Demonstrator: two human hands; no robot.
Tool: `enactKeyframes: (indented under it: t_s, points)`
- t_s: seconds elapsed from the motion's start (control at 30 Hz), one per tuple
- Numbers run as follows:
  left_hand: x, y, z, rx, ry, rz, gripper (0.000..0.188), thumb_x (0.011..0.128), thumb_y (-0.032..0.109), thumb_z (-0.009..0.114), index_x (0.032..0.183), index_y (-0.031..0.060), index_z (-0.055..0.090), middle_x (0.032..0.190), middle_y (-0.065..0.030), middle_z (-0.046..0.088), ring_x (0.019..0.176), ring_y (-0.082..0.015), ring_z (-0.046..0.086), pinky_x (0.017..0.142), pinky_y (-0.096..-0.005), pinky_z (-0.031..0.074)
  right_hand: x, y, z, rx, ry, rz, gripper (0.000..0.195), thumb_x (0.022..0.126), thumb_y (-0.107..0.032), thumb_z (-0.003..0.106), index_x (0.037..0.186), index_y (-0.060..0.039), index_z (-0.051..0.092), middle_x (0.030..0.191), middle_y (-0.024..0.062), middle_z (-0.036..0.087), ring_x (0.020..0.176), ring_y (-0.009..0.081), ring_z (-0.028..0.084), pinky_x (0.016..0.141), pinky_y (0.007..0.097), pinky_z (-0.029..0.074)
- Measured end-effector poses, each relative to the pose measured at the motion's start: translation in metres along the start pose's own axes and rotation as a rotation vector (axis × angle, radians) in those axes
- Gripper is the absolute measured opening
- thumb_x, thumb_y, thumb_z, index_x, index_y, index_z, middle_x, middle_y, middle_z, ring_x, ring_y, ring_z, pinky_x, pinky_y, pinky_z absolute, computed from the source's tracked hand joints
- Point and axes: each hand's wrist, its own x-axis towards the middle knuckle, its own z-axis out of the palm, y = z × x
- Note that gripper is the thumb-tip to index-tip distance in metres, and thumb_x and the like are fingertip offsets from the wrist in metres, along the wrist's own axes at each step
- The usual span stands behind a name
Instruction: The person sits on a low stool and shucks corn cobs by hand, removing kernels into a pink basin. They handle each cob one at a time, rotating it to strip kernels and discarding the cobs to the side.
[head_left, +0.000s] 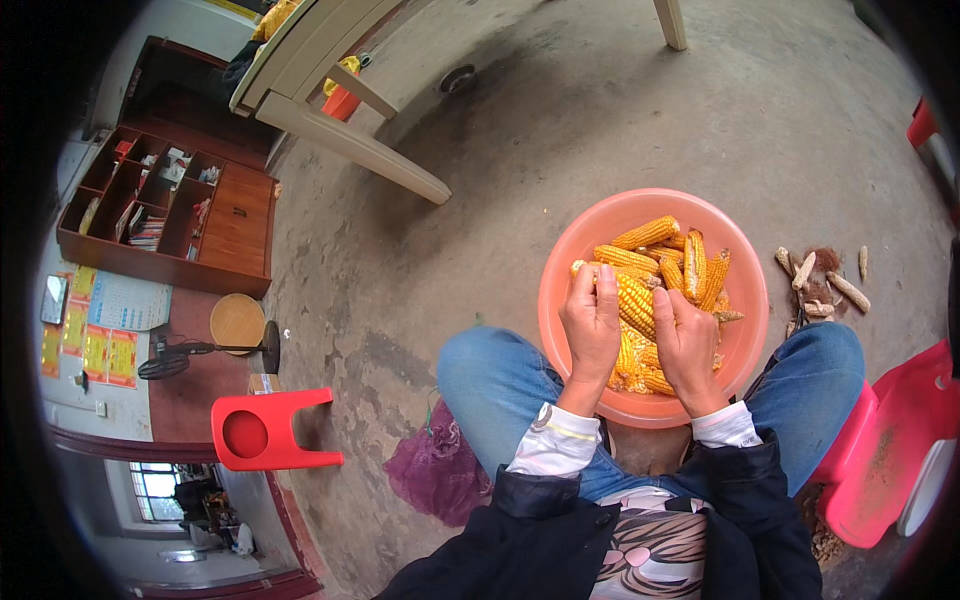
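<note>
Over a pink plastic basin (756, 300) between my knees, my left hand (592, 330) and my right hand (686, 341) grip one ear of yellow corn (634, 304) at its two ends. The ear slants, its upper end at my left hand and its lower end toward my right. Beneath and beyond it, several ears of dried corn (694, 262) lie in the basin, some with bare strips where kernels are gone. Loose kernels and more ears show below, between my wrists. My palms and the undersides of my fingers are hidden.
Bare cobs (849, 291) and brown corn silk lie on the concrete floor right of the basin. A purple mesh bag (442, 472) lies by my left knee. A red plastic stool (277, 431) is farther left, a pink plastic seat (881, 450) at right. A table leg (360, 154) stands ahead.
</note>
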Motion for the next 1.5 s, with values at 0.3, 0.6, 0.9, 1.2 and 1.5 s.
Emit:
enactKeyframes:
  t_s: [0.3, 0.6, 0.9, 1.2, 1.5]
  points:
    - [-0.002, -0.004, 0.007, -0.292, -0.008, -0.142, 0.033, 0.104, 0.027, 0.047, 0.093, -0.0012, 0.06, 0.076, -0.0042, 0.06, 0.072, -0.0088, 0.054, 0.064, -0.0279, 0.045, 0.007, -0.002, 0.002, 0.921, -0.382, 0.682, 0.054, 0.103, -0.049, 0.035, 0.097, -0.0025, 0.062, 0.07, 0.007, 0.063, 0.047, 0.0148, 0.058, 0.034, 0.0267, 0.041]
    - [-0.003, 0.004, 0.006, -0.453, -0.153, -0.34, 0.044, 0.103, 0.042, 0.047, 0.096, 0.001, 0.063, 0.08, 0.0017, 0.061, 0.068, -0.0029, 0.053, 0.059, -0.0196, 0.043, 0.005, -0.003, 0.0, 1.158, -0.581, 0.752, 0.053, 0.102, -0.052, 0.034, 0.107, -0.0043, 0.056, 0.067, 0.007, 0.059, 0.043, 0.0141, 0.055, 0.033, 0.0233, 0.04]
    - [-0.01, 0.002, 0.014, -0.304, -0.101, -0.243, 0.048, 0.102, 0.043, 0.048, 0.091, -0.001, 0.063, 0.076, -0.0002, 0.061, 0.073, -0.0071, 0.053, 0.065, -0.0267, 0.045, -0.018, -0.01, -0.006, 0.679, -0.316, 0.458, 0.052, 0.105, -0.041, 0.035, 0.105, 0.0029, 0.063, 0.07, 0.0053, 0.059, 0.051, 0.011, 0.056, 0.045, 0.0257, 0.043]
    - [-0.015, -0.012, 0.016, -0.177, -0.004, -0.202, 0.051, 0.104, 0.041, 0.04, 0.09, -0.0033, 0.06, 0.07, -0.0085, 0.06, 0.067, -0.0128, 0.055, 0.063, -0.0335, 0.045, -0.018, -0.012, 0.002, 0.736, -0.271, 0.514, 0.059, 0.105, -0.045, 0.032, 0.088, 0.0024, 0.063, 0.063, 0.0048, 0.058, 0.047, 0.0116, 0.054, 0.042, 0.0265, 0.041]
    - [-0.013, -0.01, 0.016, -0.151, -0.14, -0.158, 0.048, 0.103, 0.043, 0.043, 0.093, -0.0015, 0.06, 0.07, -0.009, 0.06, 0.066, -0.0148, 0.057, 0.062, -0.0338, 0.046, -0.018, -0.006, 0.008, 0.787, -0.228, 0.527, 0.058, 0.104, -0.046, 0.032, 0.085, -0.0006, 0.061, 0.059, 0.0037, 0.055, 0.043, 0.011, 0.051, 0.037, 0.0254, 0.038]
